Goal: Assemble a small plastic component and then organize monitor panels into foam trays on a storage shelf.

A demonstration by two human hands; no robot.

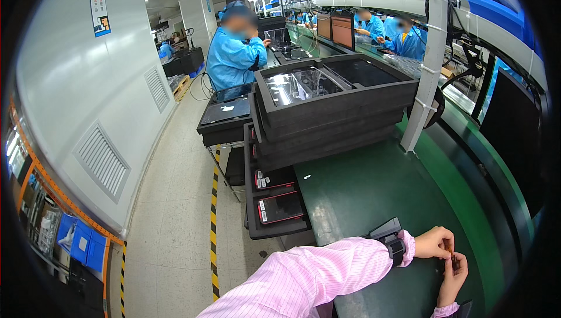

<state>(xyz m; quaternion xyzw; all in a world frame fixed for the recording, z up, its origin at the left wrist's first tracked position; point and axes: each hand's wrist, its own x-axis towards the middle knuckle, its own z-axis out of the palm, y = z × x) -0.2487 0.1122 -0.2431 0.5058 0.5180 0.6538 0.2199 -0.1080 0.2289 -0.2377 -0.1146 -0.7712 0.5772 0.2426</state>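
Clock read from centre of view. Both hands at 4 o'clock, above the green counter [356, 201].

Left hand [433, 243]: reaches in along a pink striped sleeve [315, 271] from 6 o'clock; thumb and fingers closed in a pinch on a small brownish piece [450, 253]. Black strap [397, 252] around the wrist, with a dark flat unit beside it. Right hand [454, 276]: just below the left, fingers curled, fingertips gripping the same piece. The two hands meet at the fingertips. Piece mostly covered by fingers; kind and exact outline cannot be told.

Counter: small white bit [307, 176] lying near the edge, 5 o'clock, well apart from the hands. Stack of black foam trays [345, 128] at 2 o'clock, uppermost one holding dark glossy panels. At 6 o'clock, a lower black tray [274, 231] juts past the counter edge; in it, a red-edged flat device [281, 206] with white labels. White post [429, 72] at 2 o'clock, just beside the stack.

Surroundings: co-worker in blue coat and cap [234, 58] at 11 o'clock, one hand raised toward the head. Monitor [343, 29] at 1 o'clock. Blue bin [497, 5] at 2 o'clock, up high. Yellow-black floor tape [215, 224] at 7 o'clock. Wall vent [104, 160] at 9 o'clock.
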